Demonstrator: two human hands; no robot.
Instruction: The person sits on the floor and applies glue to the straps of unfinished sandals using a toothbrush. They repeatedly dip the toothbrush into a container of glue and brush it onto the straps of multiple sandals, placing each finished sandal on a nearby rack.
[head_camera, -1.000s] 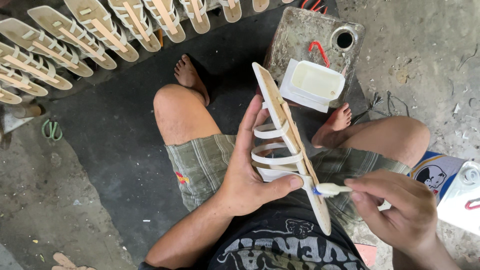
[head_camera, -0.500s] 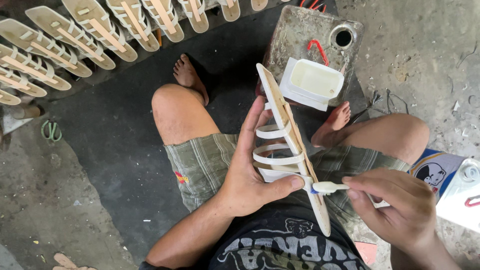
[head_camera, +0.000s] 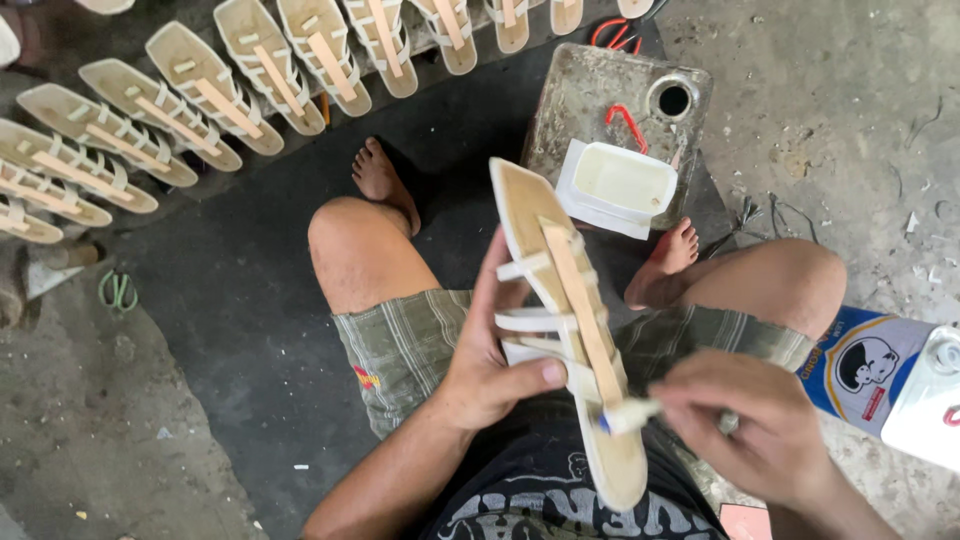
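Gripping a cream strappy sandal sole (head_camera: 565, 320) over the lap, left hand (head_camera: 490, 375) with thumb across its straps and fingers behind, right hand (head_camera: 760, 430) pinching a small white-bristled brush (head_camera: 628, 415) against the sole's heel end

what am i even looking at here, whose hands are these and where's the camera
The camera sits on a person's head and looks down at their own lap and bare feet; there is no machine. The left hand grips a pale sandal sole with straps, tilted on edge. The right hand holds a small brush whose tip touches the sole near the heel end. On the floor ahead stands a square metal can with a white tray on top. A curved row of similar soles lies at the upper left.
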